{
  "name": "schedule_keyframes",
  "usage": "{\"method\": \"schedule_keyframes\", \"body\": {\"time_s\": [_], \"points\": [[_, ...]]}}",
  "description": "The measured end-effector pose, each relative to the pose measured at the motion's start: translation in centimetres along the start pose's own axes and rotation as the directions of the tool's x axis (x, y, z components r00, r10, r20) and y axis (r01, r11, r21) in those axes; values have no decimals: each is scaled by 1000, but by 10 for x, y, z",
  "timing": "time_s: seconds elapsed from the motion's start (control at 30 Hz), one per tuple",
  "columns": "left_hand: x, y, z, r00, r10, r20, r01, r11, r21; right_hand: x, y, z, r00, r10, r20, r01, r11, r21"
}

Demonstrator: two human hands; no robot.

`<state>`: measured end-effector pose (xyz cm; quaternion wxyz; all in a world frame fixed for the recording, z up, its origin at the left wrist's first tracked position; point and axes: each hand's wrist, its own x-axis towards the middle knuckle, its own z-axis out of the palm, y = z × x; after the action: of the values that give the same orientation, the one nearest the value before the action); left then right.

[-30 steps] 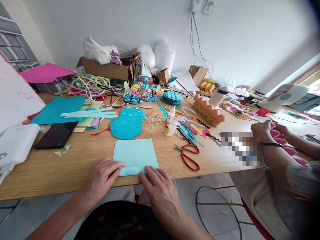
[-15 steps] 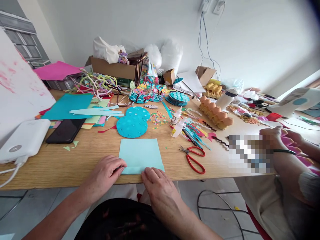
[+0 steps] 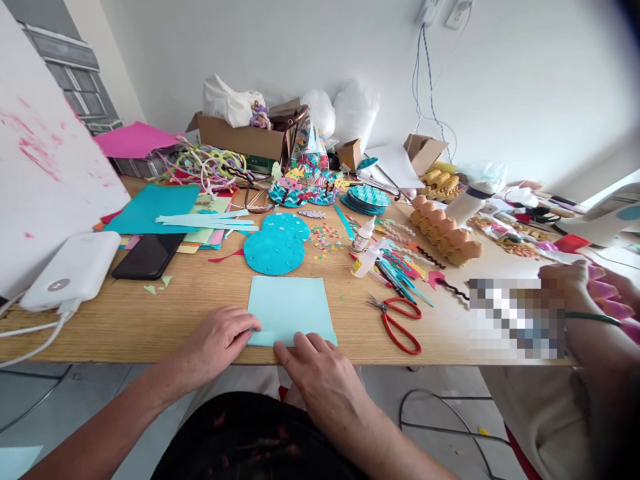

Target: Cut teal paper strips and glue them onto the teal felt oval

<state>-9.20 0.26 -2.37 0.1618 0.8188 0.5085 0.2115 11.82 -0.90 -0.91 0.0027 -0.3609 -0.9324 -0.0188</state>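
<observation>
A light blue sheet of paper (image 3: pixel 290 303) lies near the table's front edge, with a narrow strip folded up along its near side. My left hand (image 3: pixel 225 340) pinches the sheet's near left corner between thumb and fingers. My right hand (image 3: pixel 323 370) rests on the folded strip, fingers flat and thumb spread to the left. Just beyond the sheet sit two overlapping blue discs (image 3: pixel 274 253). To the right lie scissors (image 3: pixel 403 323) with red handles, their blades pointing left.
Glue bottles (image 3: pixel 367 259) stand behind the scissors. A black phone (image 3: pixel 147 257) and white power bank (image 3: pixel 73 270) lie left, near paper strips (image 3: pixel 205 221). An egg carton (image 3: pixel 445 233) is on the right. A co-worker's hands (image 3: pixel 565 277) hold a pink carton at far right.
My right hand has slid left along the fold, its thumb now spread wider. My left hand stays at the corner. The whole view has shifted slightly.
</observation>
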Motion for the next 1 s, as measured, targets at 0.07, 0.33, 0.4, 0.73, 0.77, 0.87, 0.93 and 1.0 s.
{"method": "schedule_keyframes", "body": {"time_s": [0.07,0.33,0.4,0.73,0.77,0.87,0.93,1.0], "points": [[0,0,0,1000,1,-3,-1,1000,-6,2,-1,-1,1000,-1,3,1,1000,-13],[-2,-4,0,1000,-7,22,7,1000,-27,7,-6,-2,999,-24,-36,21,995,-93],[-2,-4,-1,999,-10,33,11,1000,-27,9,-8,-3,999,-33,-34,28,993,-115],[0,-11,-1,997,33,63,-31,999,-32,20,-20,-10,999,-42,5,42,978,-203],[0,-11,-2,997,26,72,-24,999,-33,22,-21,-11,999,-45,24,49,974,-221],[-1,-10,-4,996,10,85,-7,999,-37,25,-26,-12,995,-46,93,70,959,-274],[-1,-10,-4,997,10,81,-6,999,-47,27,-30,-12,992,-43,122,78,950,-302],[-1,-11,-3,998,18,68,-14,998,-56,29,-33,-12,994,-41,105,72,947,-313]]}}
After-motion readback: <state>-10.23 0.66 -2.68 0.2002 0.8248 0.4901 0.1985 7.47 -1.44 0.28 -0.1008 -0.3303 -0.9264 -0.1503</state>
